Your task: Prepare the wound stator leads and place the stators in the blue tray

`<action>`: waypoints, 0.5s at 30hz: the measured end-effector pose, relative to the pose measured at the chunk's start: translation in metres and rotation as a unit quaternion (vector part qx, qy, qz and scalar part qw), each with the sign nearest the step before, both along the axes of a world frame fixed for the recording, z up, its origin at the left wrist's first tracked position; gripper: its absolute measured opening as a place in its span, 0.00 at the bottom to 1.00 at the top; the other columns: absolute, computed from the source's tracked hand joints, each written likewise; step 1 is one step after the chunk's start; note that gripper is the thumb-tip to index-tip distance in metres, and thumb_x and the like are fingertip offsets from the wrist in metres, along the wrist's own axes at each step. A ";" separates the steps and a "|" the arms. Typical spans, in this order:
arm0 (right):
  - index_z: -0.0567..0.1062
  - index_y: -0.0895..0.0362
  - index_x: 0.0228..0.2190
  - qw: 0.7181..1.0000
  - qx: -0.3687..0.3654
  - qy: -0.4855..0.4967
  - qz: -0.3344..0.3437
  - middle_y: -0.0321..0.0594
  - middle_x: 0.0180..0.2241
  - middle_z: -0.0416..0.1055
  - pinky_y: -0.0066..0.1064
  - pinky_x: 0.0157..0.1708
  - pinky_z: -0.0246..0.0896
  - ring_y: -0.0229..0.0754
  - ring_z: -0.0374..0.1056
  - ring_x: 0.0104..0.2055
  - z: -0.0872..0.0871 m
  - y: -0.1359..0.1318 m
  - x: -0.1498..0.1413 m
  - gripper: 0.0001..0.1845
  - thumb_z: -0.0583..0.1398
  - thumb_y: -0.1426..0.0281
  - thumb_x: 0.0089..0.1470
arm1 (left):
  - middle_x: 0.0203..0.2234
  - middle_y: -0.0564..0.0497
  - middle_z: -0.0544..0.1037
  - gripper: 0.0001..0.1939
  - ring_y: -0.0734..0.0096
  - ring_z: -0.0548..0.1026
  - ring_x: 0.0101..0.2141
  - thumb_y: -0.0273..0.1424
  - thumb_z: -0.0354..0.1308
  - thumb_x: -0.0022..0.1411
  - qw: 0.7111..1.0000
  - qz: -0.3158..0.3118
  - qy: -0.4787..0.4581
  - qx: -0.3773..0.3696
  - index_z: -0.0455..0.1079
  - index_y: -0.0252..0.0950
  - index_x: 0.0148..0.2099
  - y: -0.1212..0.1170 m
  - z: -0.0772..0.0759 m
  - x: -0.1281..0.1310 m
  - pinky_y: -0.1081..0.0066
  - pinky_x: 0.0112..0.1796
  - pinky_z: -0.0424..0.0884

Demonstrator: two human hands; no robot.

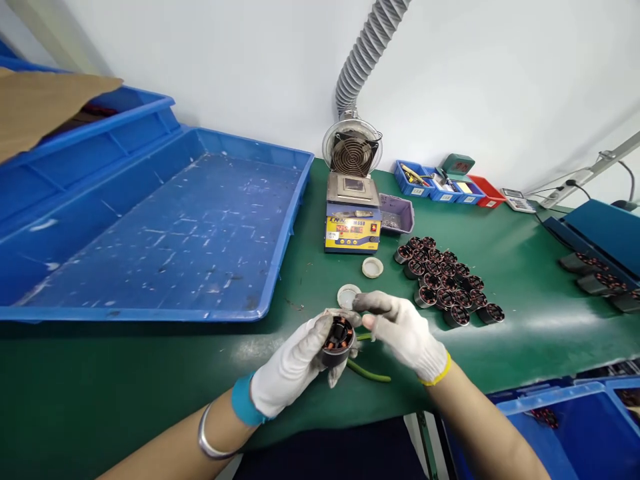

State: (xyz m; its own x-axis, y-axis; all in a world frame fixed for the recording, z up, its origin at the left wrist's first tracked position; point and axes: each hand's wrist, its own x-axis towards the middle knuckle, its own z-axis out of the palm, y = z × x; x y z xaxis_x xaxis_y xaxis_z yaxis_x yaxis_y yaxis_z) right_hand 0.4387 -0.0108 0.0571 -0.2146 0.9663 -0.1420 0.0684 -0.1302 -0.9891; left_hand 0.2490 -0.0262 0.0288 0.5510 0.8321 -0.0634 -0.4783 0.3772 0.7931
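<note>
The left hand [300, 357] slants far and right, its grip clasping a stator [338, 341] above the near counter [170, 370]. The right hand [403, 333], half curled, points left beside it; I cannot tell whether its grip holds anything.

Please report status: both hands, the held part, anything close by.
Left hand: holding motor stator. Right hand: close beside it, grip unclear. Green tool handles nearby, partly hidden.

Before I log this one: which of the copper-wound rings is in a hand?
The ring held in the left hand, its coils facing the camera; the other rings that show clearly sit to the right, untouched.
</note>
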 end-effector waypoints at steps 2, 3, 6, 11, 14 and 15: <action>0.79 0.56 0.38 0.999 0.025 0.021 0.029 0.40 0.39 0.74 0.31 0.38 0.66 0.40 0.70 0.39 -0.002 -0.002 -0.005 0.14 0.65 0.61 0.51 | 0.27 0.49 0.73 0.25 0.75 0.70 0.18 0.53 0.52 0.62 1.000 -0.020 0.003 0.012 0.71 0.35 0.43 -0.001 0.000 0.000 0.75 0.18 0.66; 0.79 0.56 0.37 0.998 0.034 0.030 0.039 0.40 0.40 0.73 0.30 0.39 0.66 0.40 0.69 0.41 -0.003 -0.001 -0.007 0.13 0.65 0.62 0.51 | 0.27 0.49 0.73 0.26 0.75 0.70 0.19 0.54 0.51 0.62 0.999 -0.029 0.006 0.018 0.71 0.35 0.42 -0.001 0.000 -0.001 0.75 0.18 0.66; 0.79 0.57 0.34 0.996 0.027 0.063 0.053 0.39 0.40 0.70 0.27 0.37 0.64 0.36 0.67 0.38 -0.002 0.002 -0.011 0.10 0.65 0.64 0.52 | 0.26 0.49 0.73 0.28 0.75 0.69 0.19 0.56 0.50 0.62 0.998 -0.052 0.024 0.035 0.71 0.34 0.41 0.001 -0.002 -0.003 0.75 0.19 0.65; 0.77 0.59 0.26 0.989 -0.047 0.129 0.049 0.36 0.31 0.67 0.25 0.28 0.61 0.33 0.64 0.29 0.002 0.009 -0.017 0.10 0.67 0.64 0.46 | 0.27 0.49 0.71 0.31 0.75 0.68 0.20 0.59 0.51 0.59 0.987 -0.078 0.099 0.098 0.70 0.33 0.40 0.006 -0.006 -0.005 0.74 0.21 0.65; 0.76 0.59 0.23 0.991 -0.053 0.103 0.061 0.38 0.32 0.68 0.26 0.28 0.61 0.35 0.65 0.30 0.003 0.013 -0.019 0.11 0.67 0.64 0.45 | 0.24 0.51 0.69 0.33 0.77 0.65 0.19 0.60 0.52 0.56 0.978 -0.081 0.148 0.119 0.69 0.32 0.38 0.009 -0.004 -0.004 0.74 0.20 0.62; 0.75 0.59 0.22 0.993 -0.046 0.090 0.062 0.39 0.32 0.69 0.27 0.29 0.61 0.35 0.65 0.31 0.003 0.014 -0.019 0.11 0.67 0.64 0.45 | 0.23 0.52 0.68 0.33 0.77 0.63 0.19 0.61 0.52 0.55 0.976 -0.079 0.164 0.117 0.68 0.32 0.36 0.009 -0.003 -0.004 0.74 0.19 0.61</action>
State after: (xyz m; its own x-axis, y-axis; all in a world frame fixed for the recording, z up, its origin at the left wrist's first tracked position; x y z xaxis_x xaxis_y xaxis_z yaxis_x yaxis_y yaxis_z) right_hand 0.4201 0.0037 0.0600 -0.3608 0.9155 -0.1780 -0.0863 -0.2228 -0.9710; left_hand 0.2453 -0.0169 0.0262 0.6561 0.7508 -0.0763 -0.1336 0.2150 0.9674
